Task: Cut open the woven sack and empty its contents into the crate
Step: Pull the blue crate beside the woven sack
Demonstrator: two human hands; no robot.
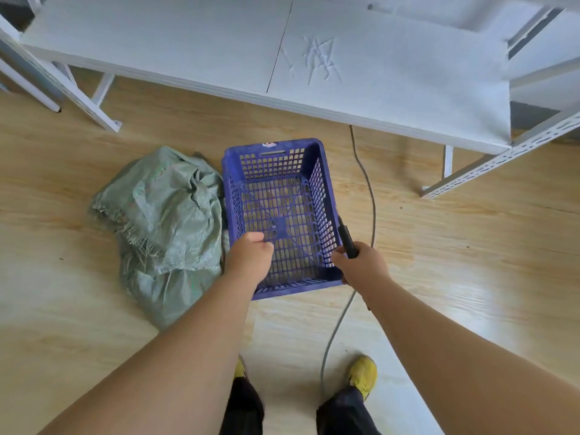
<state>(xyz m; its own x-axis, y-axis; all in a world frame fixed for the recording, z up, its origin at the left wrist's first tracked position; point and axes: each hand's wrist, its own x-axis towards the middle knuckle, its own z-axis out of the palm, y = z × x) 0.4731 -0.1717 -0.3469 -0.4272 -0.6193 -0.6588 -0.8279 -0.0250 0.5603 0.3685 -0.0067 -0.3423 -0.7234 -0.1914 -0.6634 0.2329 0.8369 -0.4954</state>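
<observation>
**Crate placed beside sack, cutter in hand – risks and materials**

Left hand (pixel 249 259) has its grip curled over the near left rim of the crate (pixel 326 183); fingers closed on the plastic edge. Right hand (pixel 365 265) is at the near right corner, its grip wrapped around a dark slim cutter (pixel 346 238) that points up and away along the crate wall; whether the blade is out cannot be told.

Risks, as judged:
- tool held while handling the crate: the tip could scrape the wall or nick the other hand
- grey cable (pixel 364 171) runs along the floor just right of the crate and between the feet: trip or snag hazard
- crate is perforated all over, so small contents may fall through

Sack (pixel 166 215) lies on the floor, touching the crate's left side, uncut as far as visible. Green woven plastic, crumpled, frayed fringe on one edge, limp and slumped. Crate: blue rigid plastic, rectangular, slotted base and walls, empty. Floor: smooth light wood-look boards
</observation>
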